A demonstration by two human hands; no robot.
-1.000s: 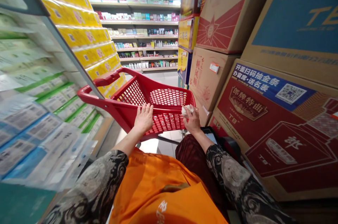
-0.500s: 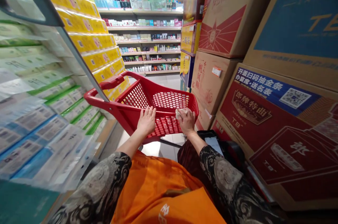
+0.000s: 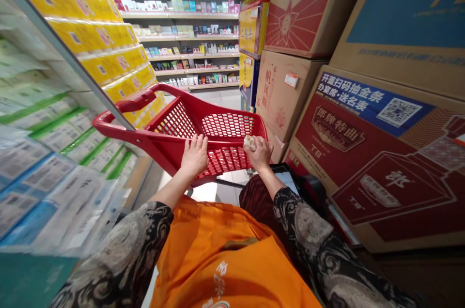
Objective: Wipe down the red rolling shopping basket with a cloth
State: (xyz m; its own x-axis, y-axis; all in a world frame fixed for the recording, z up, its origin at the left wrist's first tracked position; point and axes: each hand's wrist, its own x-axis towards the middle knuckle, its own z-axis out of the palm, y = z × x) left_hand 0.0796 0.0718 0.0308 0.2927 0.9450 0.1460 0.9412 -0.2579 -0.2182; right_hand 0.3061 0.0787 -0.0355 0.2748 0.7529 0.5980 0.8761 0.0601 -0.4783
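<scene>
In front of me stands a red plastic shopping cart [image 3: 174, 146] with perforated sides, set crosswise, its handle to the left. My left hand [image 3: 194, 155] rests on the near rim of the basket, fingers stretched out over it. Farther right along the same rim, my right hand [image 3: 259, 152] is closed around a crumpled whitish cloth [image 3: 249, 142], pressed to the cart near its front corner. Only part of the cloth shows beside the fingers. No goods are visible in the basket.
Stacked cartons, including a dark red liquor carton [image 3: 345, 153], line the right side. Yellow packs [image 3: 90, 32] and green-and-white packs [image 3: 72, 129] are piled on the left. Shelves of small goods [image 3: 189, 37] stand behind. A dark bag or bin with a phone-like item [image 3: 286, 182] sits beside my right arm.
The view has tilted down and turned slightly right, so everything sits higher and further left. My right hand with the cloth has shifted slightly along the rim; my left hand stays on it.
</scene>
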